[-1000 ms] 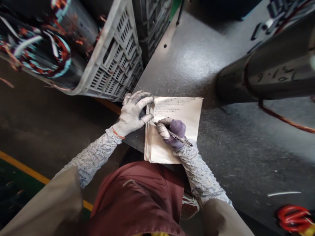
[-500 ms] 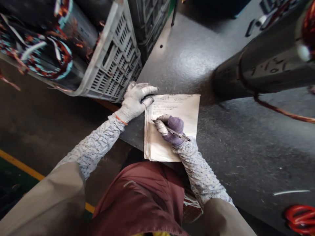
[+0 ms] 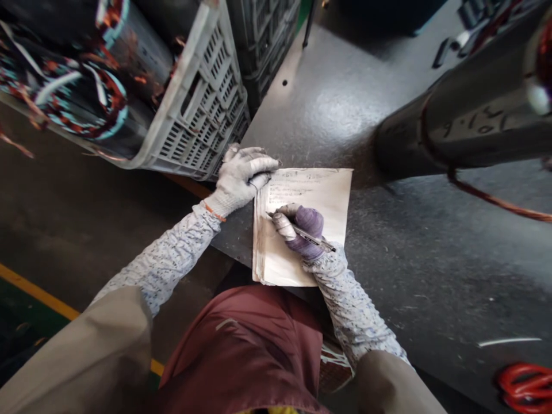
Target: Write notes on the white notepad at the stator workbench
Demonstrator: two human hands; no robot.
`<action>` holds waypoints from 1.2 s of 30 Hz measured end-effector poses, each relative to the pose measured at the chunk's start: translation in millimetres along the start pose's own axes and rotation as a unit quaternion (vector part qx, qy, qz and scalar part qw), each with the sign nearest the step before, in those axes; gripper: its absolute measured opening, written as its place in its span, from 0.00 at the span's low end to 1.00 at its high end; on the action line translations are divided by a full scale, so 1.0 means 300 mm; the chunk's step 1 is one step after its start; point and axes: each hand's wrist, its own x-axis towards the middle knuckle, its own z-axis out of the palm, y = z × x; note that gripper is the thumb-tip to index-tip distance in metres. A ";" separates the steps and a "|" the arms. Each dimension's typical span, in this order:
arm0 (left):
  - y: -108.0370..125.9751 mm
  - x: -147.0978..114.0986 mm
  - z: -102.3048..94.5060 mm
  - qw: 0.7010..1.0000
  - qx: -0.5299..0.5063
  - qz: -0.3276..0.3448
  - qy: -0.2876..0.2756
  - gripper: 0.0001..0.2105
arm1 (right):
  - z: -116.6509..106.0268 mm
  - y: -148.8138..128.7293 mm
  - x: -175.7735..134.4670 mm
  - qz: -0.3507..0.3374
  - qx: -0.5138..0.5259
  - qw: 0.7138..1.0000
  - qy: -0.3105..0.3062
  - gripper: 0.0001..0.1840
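An open notebook (image 3: 332, 198) with handwritten lines near its top lies at the front edge of the dark metal table (image 3: 414, 259). My right hand (image 3: 302, 230), in a purple and white glove, grips a pen (image 3: 313, 237) whose tip rests at the left part of the page, under the written lines. My left hand (image 3: 245, 175), in a whitish glove, lies flat with fingers stretched out, its fingertips on the notebook's upper left corner.
A grey plastic crate (image 3: 198, 98) holding wound motor stators (image 3: 97, 103) stands at the upper left. On the right lies a dark metal cylinder (image 3: 466, 123) with chalk-like marks and a copper lead (image 3: 495, 198). A red coil (image 3: 524, 385) and a thin white strip (image 3: 509, 341) are at lower right.
Almost nothing differs. The view has shifted very slightly, and the pen stays at nearly the same spot on the page.
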 end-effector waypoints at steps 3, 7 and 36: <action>0.004 0.001 -0.002 1.000 -0.012 0.010 -0.004 0.12 | 0.002 0.001 -0.002 0.000 0.012 1.000 0.003 0.17; 0.008 0.004 -0.005 1.000 -0.011 0.006 -0.013 0.11 | 0.004 0.002 -0.009 0.015 0.013 1.000 0.011 0.16; 0.007 -0.057 0.026 0.999 0.003 0.020 -0.025 0.24 | -0.022 0.029 -0.025 0.116 0.152 0.972 0.136 0.15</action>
